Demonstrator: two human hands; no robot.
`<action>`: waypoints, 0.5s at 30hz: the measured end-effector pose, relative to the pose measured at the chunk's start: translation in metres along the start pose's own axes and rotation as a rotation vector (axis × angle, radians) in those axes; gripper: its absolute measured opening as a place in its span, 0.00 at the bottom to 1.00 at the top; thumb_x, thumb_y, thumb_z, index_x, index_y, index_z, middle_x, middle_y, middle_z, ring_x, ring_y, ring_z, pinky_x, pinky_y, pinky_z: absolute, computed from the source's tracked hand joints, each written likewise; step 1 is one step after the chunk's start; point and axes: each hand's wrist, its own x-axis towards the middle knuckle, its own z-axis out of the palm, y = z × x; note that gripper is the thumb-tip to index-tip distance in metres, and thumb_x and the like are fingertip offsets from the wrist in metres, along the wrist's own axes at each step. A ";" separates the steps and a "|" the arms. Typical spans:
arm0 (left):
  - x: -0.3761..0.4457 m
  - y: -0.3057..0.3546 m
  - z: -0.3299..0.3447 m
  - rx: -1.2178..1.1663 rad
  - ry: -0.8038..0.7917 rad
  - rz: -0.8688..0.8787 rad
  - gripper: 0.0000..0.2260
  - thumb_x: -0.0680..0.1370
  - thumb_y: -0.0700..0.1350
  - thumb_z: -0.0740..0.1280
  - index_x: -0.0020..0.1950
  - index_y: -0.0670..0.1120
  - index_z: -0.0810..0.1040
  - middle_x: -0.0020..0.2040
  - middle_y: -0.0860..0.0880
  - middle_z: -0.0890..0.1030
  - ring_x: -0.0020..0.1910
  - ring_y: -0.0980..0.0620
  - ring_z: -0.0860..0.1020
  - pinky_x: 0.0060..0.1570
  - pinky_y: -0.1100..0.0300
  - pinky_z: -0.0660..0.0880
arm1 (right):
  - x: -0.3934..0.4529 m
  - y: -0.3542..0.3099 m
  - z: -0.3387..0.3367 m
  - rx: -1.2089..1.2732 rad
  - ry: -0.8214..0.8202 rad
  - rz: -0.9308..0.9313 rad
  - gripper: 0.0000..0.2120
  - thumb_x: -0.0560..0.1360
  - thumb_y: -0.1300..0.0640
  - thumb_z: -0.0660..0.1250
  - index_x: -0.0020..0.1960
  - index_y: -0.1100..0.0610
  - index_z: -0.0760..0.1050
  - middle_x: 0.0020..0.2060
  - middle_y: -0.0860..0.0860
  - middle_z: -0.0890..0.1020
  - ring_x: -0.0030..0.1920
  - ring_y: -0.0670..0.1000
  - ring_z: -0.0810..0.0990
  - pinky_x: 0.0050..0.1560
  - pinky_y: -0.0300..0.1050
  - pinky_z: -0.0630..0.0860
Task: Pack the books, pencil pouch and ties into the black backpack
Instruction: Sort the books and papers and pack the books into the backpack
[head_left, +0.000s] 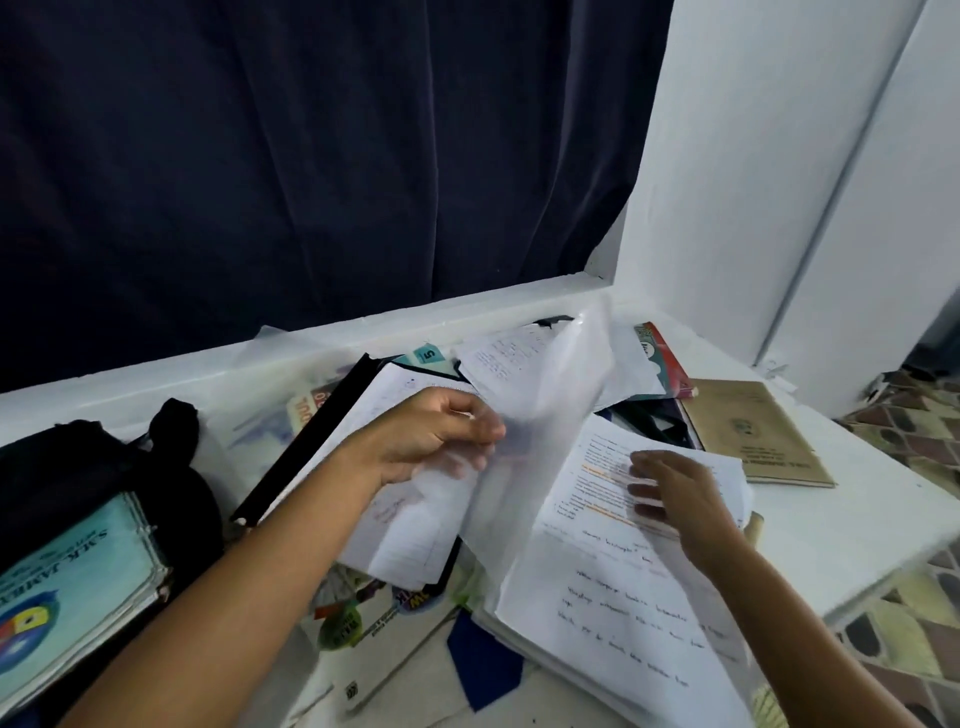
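Note:
The black backpack (78, 467) lies at the left with a teal-covered book (78, 571) sticking out of its mouth. My left hand (436, 436) pinches a translucent plastic sheet (550, 415) and lifts it over a pile of papers. My right hand (675, 493) rests with straight fingers on a printed white page (597, 467) atop a stack of handwritten sheets (613, 613). A black-edged open binder (322, 441) lies under my left hand. A brown booklet (753, 431) and a red-and-teal book (665, 358) lie at the back right. No pouch or ties are identifiable.
Everything sits on a white ledge (857, 519) whose right edge drops to a patterned floor (909, 415). A dark blue curtain (311, 156) hangs behind, a white wall (753, 156) stands at the right. Colourful book covers (374, 618) and a blue scrap (483, 660) lie at the front.

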 end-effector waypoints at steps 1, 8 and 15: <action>0.003 0.001 0.011 0.009 -0.043 0.006 0.03 0.68 0.43 0.74 0.38 0.46 0.81 0.35 0.47 0.82 0.29 0.53 0.79 0.24 0.65 0.74 | -0.002 -0.003 -0.003 0.118 -0.015 0.060 0.09 0.81 0.57 0.63 0.53 0.60 0.79 0.50 0.60 0.82 0.48 0.59 0.81 0.49 0.53 0.79; 0.025 -0.010 0.073 0.116 -0.240 -0.016 0.20 0.74 0.60 0.65 0.47 0.43 0.81 0.41 0.44 0.81 0.36 0.50 0.79 0.32 0.61 0.77 | -0.014 -0.002 -0.028 0.688 -0.165 0.276 0.29 0.80 0.37 0.53 0.60 0.62 0.75 0.52 0.66 0.82 0.46 0.65 0.83 0.47 0.56 0.78; 0.075 -0.069 0.068 0.576 0.268 0.057 0.07 0.77 0.48 0.70 0.49 0.45 0.82 0.46 0.51 0.82 0.50 0.52 0.80 0.46 0.63 0.70 | -0.020 0.017 -0.061 0.671 -0.131 0.349 0.21 0.79 0.43 0.60 0.60 0.60 0.70 0.56 0.69 0.80 0.45 0.67 0.84 0.46 0.62 0.81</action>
